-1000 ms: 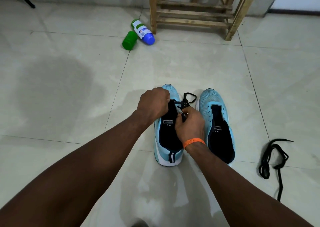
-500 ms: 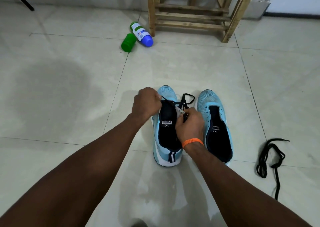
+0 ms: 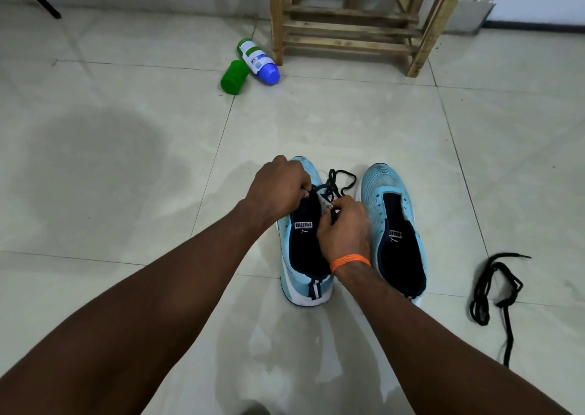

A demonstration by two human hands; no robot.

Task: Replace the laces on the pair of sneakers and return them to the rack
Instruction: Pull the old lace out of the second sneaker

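**Both hands on the lace of one sneaker**

The person bends over two light blue sneakers that stand side by side on the tiled floor (image 3: 126, 161), toes towards the wooden rack (image 3: 348, 31) at the wall. The left hand (image 3: 278, 190) is closed, its fingers curled at the front edge of the nearer sneaker (image 3: 300, 256), where they pinch the black lace (image 3: 343, 177). The right hand (image 3: 345, 228), with an orange band (image 3: 349, 262) on the wrist, grips the same lace over the tongue. A loop of this lace lies between the two toes. The second sneaker (image 3: 392, 224) stands just beside it, with no lace in it. Another black lace (image 3: 493, 285) lies loose on the floor, well apart to the right. Near the rack's leg lie a green bottle (image 3: 234, 77) and a white and blue bottle (image 3: 258, 62), touching each other.
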